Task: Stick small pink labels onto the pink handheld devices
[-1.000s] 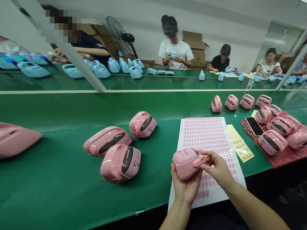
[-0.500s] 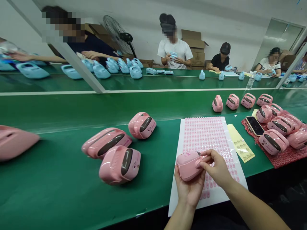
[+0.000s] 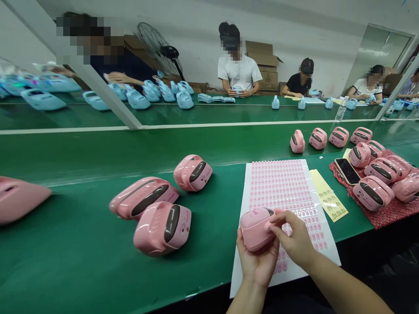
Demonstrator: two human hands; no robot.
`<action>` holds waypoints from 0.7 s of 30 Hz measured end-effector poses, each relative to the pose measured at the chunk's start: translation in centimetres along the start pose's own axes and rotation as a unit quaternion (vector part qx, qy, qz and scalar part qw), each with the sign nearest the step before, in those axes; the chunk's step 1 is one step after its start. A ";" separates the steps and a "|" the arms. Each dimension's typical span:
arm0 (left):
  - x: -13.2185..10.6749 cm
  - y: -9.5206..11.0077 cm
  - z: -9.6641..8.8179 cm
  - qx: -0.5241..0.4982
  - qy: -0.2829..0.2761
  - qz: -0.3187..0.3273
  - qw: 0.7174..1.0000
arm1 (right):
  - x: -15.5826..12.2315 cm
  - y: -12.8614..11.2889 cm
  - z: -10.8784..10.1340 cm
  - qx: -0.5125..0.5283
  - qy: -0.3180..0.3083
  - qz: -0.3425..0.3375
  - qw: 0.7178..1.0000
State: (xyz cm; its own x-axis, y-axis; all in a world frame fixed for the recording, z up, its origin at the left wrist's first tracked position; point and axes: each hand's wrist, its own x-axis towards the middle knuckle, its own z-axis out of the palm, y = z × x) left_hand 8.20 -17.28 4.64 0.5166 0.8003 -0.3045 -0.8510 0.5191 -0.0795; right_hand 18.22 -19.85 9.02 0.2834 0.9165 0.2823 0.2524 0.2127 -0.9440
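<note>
A pink plastic housing (image 3: 257,231) with a handle and a dark window rests tilted in my left hand (image 3: 257,261), whose fingers wrap it from below and the side. My right hand (image 3: 294,237) is closed, thumb and forefinger pinched against the round side of the housing near its handle. Whatever lies between those fingertips is too small to make out. Under both hands lies a white sheet of small pink oval stickers (image 3: 278,183). Beside it is a yellowish strip of stickers (image 3: 330,200).
Several pink housings (image 3: 163,229) stand left on the green table (image 3: 81,261). More pink housings (image 3: 373,194) and a phone (image 3: 347,171) lie on red bubble wrap (image 3: 386,220) at right. Across a raised ledge, co-workers (image 3: 238,72) handle light-blue housings (image 3: 185,100).
My right fingers have shifted slightly along the side of the housing and bent more. The co-worker opposite has lowered a blue part to the table. My view has shifted slightly.
</note>
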 end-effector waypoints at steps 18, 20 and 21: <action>0.1 0.3 -0.7 0.028 -0.117 0.002 0.993 | 1.1 -0.3 0.1 0.115 -0.020 0.171 0.978; 0.1 0.3 -0.7 0.027 -0.117 0.001 0.993 | 1.2 -0.3 0.0 0.109 -0.022 0.171 0.979; 0.1 0.4 -0.7 0.026 -0.118 0.000 0.993 | 1.2 -0.3 0.0 0.105 -0.023 0.169 0.980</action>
State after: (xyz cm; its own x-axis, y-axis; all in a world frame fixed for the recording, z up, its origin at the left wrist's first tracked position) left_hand 7.88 -17.20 3.92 0.5297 0.8450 -0.0735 -0.8480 0.5292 -0.0286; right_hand 18.47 -18.83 9.60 0.2746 0.9600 -0.0554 -0.0467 -0.0442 -0.9979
